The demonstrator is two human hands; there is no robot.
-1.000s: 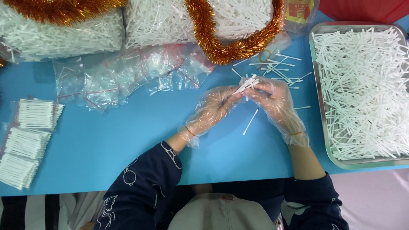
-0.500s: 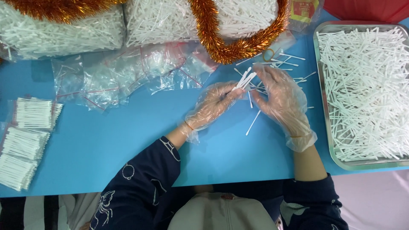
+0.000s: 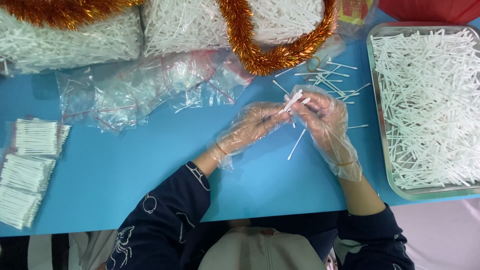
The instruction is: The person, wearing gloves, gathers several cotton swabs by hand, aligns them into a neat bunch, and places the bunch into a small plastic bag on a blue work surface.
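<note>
Here, we see both gloved hands meeting over the blue tabletop (image 3: 125, 175).
Left hand (image 3: 252, 127): fingers pinched on a small bundle of white cotton swabs (image 3: 292, 101).
Right hand (image 3: 322, 120): fingers curled around the same bundle (thin clear gloves on both).
Bundle: held just above the tabletop, between the hands.
Nearby: one loose white swab (image 3: 296, 144) below the hands; metal tray of swabs (image 3: 374, 95) to the right; empty clear zip bags (image 3: 150, 87) to the left.
</note>
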